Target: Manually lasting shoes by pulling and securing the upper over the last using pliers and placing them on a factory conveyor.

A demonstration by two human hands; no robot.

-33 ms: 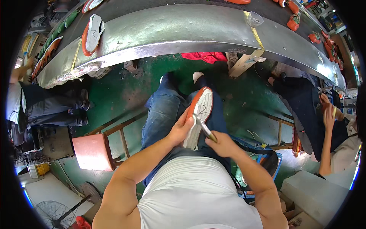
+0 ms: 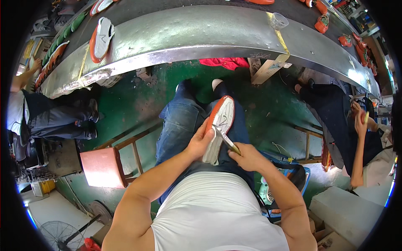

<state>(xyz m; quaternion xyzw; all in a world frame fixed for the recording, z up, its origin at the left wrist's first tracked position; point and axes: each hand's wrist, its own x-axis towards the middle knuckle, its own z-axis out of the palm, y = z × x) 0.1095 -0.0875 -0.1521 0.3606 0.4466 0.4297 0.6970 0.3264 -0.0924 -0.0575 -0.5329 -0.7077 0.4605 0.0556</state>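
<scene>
My left hand is closed around the side of a shoe that rests over my lap, bottom up. It has a red-orange rim and a whitish underside with a dark squiggle on the toe part. The toe points away from me. In my right hand is a slim tool with a silvery front part and an olive-brown handle. Its tip meets the middle of the shoe's underside, close to my left thumb. The shape of the tip is too small to tell.
A metal-edged bench crosses ahead, bearing another red-and-white shoe, a clear cup and red shoe pieces. A pink-topped stool stands left, a fan lower left. People sit on both sides; a blue crate is right.
My right hand and the tool have shifted slightly to the right, while my left hand keeps its hold on the shoe. The hands of the people on both sides have moved.
</scene>
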